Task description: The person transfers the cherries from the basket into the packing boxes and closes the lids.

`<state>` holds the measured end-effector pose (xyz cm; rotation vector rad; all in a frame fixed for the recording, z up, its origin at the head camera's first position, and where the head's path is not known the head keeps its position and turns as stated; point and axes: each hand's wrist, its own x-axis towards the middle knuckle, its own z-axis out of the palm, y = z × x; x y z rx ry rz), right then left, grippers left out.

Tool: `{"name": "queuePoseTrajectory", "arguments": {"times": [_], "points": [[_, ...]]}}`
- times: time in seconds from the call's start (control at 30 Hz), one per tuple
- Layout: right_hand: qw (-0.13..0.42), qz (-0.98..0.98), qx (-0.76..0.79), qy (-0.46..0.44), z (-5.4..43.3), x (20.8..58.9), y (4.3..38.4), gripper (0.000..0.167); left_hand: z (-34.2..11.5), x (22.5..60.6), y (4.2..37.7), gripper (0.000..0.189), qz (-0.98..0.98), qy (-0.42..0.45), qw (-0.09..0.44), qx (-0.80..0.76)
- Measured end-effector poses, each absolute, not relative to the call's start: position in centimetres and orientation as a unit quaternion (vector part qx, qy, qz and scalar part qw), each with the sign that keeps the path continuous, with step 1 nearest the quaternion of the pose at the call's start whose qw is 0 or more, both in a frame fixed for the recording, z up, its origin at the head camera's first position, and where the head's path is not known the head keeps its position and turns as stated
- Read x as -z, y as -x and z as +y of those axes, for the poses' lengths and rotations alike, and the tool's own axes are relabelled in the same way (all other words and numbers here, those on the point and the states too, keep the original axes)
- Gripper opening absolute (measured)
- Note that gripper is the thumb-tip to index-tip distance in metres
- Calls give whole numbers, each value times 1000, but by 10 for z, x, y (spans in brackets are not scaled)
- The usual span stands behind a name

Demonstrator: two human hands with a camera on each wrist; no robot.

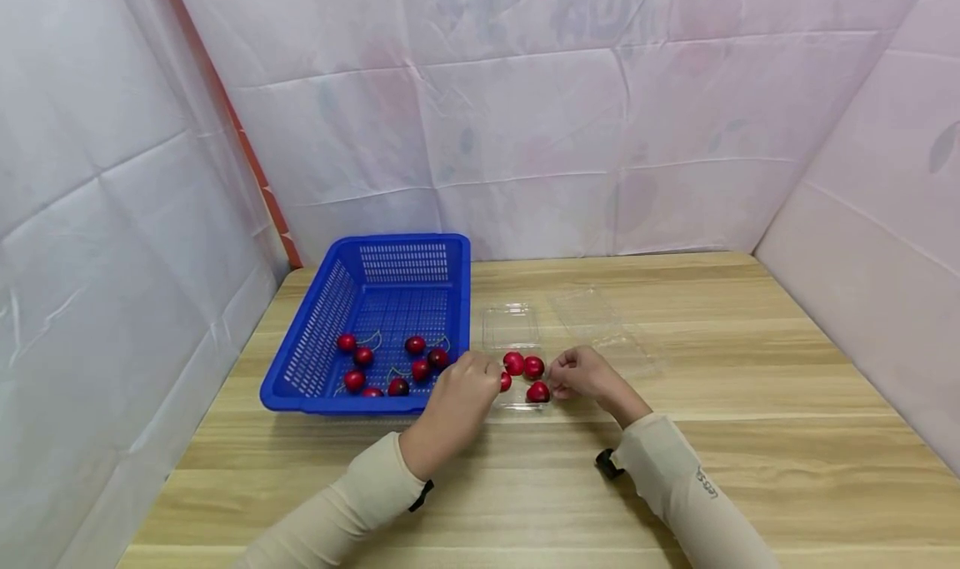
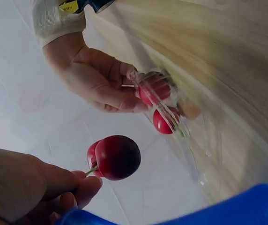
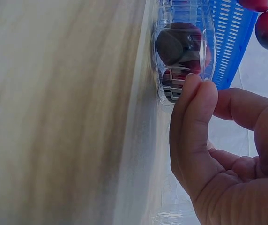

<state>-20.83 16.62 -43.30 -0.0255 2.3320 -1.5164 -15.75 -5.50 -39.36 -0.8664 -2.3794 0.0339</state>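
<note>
Beside the blue basket's right rim, my left hand (image 1: 461,386) pinches a thin green stem (image 2: 93,169) between thumb and finger. Two red cherries (image 2: 117,158) hang from it, above a clear plastic box (image 1: 522,406). More cherries (image 1: 537,392) lie inside that box, seen through its wall in the right wrist view. At the box's right side, my right hand (image 1: 585,373) pinches the plastic edge (image 3: 204,77) between thumb and fingertips. The box's lid (image 1: 510,326) is folded back, away from me.
On the left stands a blue basket (image 1: 300,404) with slotted walls, several stemmed cherries (image 1: 363,356) on its floor. Another clear plastic box (image 1: 600,319) lies opened out behind my right hand. Pale cloth (image 1: 525,119) hangs around the wooden table (image 1: 780,436).
</note>
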Motion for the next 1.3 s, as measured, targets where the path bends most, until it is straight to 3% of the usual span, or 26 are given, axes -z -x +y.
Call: {"name": "queuePoseTrajectory", "arguments": {"times": [0.3, 0.93, 1.13, 1.3], "points": [[176, 824, 539, 9, 166, 434, 209, 13, -41, 399, 157, 6, -900, 333, 278, -42], [175, 822, 542, 8, 167, 438, 212, 18, -25, 411, 169, 19, -929, 294, 219, -43], [179, 821, 542, 5, 167, 437, 212, 18, -20, 409, 171, 16, -936, 295, 182, -53], [180, 822, 540, 7, 168, 436, 211, 19, -16, 412, 174, 14, -933, 298, 184, -76]]}}
